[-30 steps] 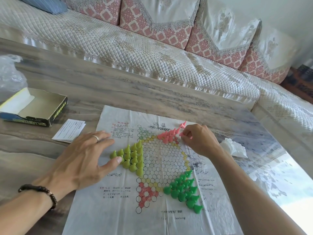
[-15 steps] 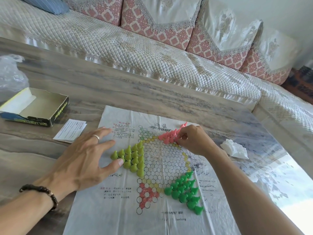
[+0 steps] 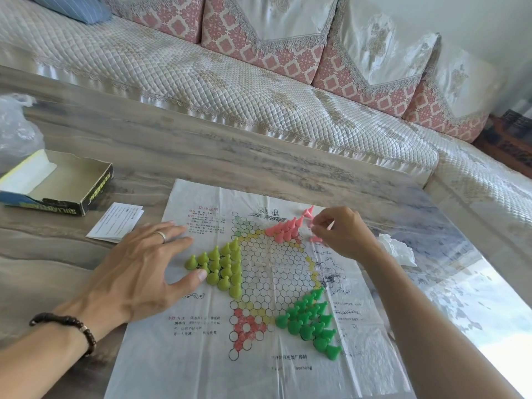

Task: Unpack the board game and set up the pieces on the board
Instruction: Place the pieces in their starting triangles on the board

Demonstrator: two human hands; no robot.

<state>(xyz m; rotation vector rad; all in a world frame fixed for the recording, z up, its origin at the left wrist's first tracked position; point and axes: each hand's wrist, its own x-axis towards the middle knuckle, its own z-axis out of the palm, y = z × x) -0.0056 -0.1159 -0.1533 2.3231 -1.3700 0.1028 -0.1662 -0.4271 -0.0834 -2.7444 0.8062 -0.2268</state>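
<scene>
Under both hands, on the table [image 3: 259, 165], lies the paper board [image 3: 259, 355], a thin sheet w/ a star grid of circles printed in the middle. Right hand [image 3: 344, 236] hovers over the board's far right point, fingers curled together and tips pinching what looks like a pink piece, though the view is too small to be sure. Just left of those fingertips stands the pink pieces [image 3: 285, 227] cluster, w/ one pink cone off beyond the fingers at the sheet's far edge. Another pink bit shows just below the fingertips, partly hidden by the hand.

Left hand [image 3: 135, 272] lies flat on the board's left margin, fingers straight and spread, a ring on one finger, a beaded bracelet at the wrist. Its thumb tip touches or nearly touches the yellow-green pieces [image 3: 220, 267], which stand upright in a triangle just right of the fingers. Dark green pieces [image 3: 312, 323] fill the near right point, well apart from both hands' fingers and just left of the right forearm.

Beyond the left fingertips lies a folded leaflet [image 3: 116, 223], and further left an open game box [image 3: 57, 185]. A crumpled white wrapper [image 3: 398, 250] sits just right of the right wrist. A clear plastic bag [image 3: 14, 131] is at the far left edge. A quilted sofa [image 3: 230, 82] runs behind the table.
</scene>
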